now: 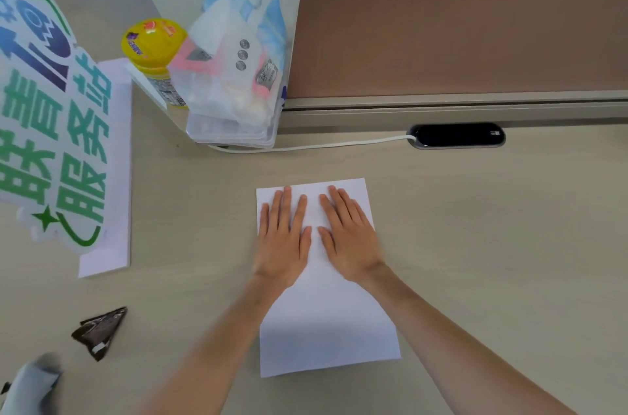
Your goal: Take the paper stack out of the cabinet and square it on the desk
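A white paper stack (326, 329) lies flat on the beige desk (492, 244), its long side running away from me. My left hand (283, 237) rests palm down on the stack's far left part, fingers spread and pointing away. My right hand (350, 234) lies flat beside it on the far right part, fingers also spread. Both palms press on the top sheet and neither hand grips anything. The cabinet is not in view.
A printed sign on a white board (61, 129) lies at the left. A yellow-lidded bottle (153, 54), a plastic bag on a clear box (234, 74), a white cable (306, 145), a black desk socket (457, 135) and a brown partition (458, 37) stand behind. A dark wrapper (100, 333) lies near left.
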### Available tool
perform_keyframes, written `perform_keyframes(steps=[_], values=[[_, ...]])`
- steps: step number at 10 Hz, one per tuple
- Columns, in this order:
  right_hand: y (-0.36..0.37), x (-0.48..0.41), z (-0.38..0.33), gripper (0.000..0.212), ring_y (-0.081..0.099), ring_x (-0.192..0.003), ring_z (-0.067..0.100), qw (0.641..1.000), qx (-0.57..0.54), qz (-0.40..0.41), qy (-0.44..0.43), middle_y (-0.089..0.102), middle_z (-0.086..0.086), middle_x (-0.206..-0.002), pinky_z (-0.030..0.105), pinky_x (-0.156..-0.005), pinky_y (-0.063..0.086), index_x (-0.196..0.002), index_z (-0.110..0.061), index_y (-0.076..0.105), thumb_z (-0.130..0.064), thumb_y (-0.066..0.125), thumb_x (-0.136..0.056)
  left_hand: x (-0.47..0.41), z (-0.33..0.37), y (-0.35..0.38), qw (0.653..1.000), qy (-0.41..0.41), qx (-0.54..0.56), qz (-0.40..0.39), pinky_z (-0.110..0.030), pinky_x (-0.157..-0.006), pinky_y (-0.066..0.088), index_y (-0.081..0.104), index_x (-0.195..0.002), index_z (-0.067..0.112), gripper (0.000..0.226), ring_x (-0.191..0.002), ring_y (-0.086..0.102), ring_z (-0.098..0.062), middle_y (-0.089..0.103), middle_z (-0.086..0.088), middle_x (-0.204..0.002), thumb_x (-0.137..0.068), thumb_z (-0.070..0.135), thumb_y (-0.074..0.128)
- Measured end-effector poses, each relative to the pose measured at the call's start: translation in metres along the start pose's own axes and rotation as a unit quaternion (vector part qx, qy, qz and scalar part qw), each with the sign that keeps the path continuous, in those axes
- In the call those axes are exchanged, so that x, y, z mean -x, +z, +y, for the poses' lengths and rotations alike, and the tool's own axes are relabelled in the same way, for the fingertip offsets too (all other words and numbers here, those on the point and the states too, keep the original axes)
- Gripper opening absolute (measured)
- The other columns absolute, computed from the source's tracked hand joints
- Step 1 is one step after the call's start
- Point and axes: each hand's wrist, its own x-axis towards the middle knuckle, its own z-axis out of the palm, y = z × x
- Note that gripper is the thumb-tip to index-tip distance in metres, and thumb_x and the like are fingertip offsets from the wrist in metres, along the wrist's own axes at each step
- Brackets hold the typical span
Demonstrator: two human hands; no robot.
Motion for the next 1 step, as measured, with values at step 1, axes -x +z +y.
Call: perform_keyframes(steps=[1], values=[[-0.0248,-0.0018,-0.0076,0.057,0.016,-0.149,0.023,1.000,-0.012,-0.022,-0.003,0.017,0.007,-0.161,0.031,-0.122,0.012,-0.151,-0.011,0.022,-0.030,0.033,-0.098,-0.0052,0.0006,-0.0176,0.999,-0.009,0.046,0.003,-0.042,-0.109,0.025,0.045,-0.142,0.011,0.053,-0.136,0.042,-0.035,0.042,-0.017,-0.150,-0.095,0.032,0.029]])
